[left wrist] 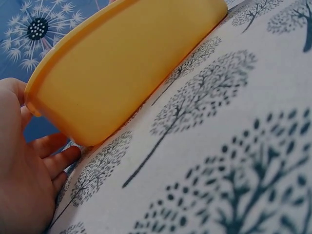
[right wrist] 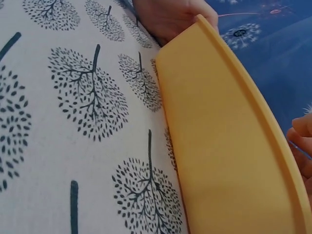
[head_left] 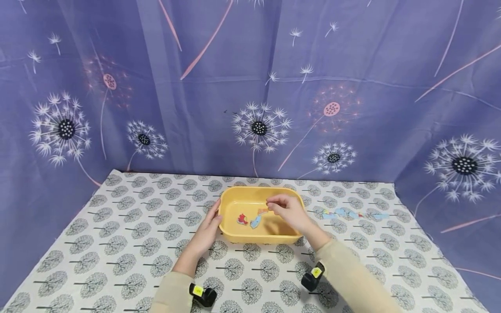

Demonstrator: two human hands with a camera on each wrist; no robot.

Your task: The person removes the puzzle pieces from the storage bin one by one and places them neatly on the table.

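Note:
A yellow plastic basin [head_left: 235, 238] stands on the patterned cloth. My left hand [head_left: 207, 228] grips its left end, thumb up by the rim and fingers against the outer wall, as the left wrist view shows. Inside the basin lie a red flat cutout piece [head_left: 242, 219] and a light blue one [head_left: 255, 222], with an orange piece [head_left: 263, 211] beside it. Over the right half of the basin, my right hand [head_left: 290, 211] pinches a thin flat piece [right wrist: 298, 149] between thumb and fingers; only its bluish edge shows in the right wrist view.
To the right of the basin, several light blue flat pieces [head_left: 341, 212] lie in a row on the white tree-print cloth [head_left: 129, 252]. A purple dandelion-print curtain [head_left: 211, 108] hangs behind the table and along both sides.

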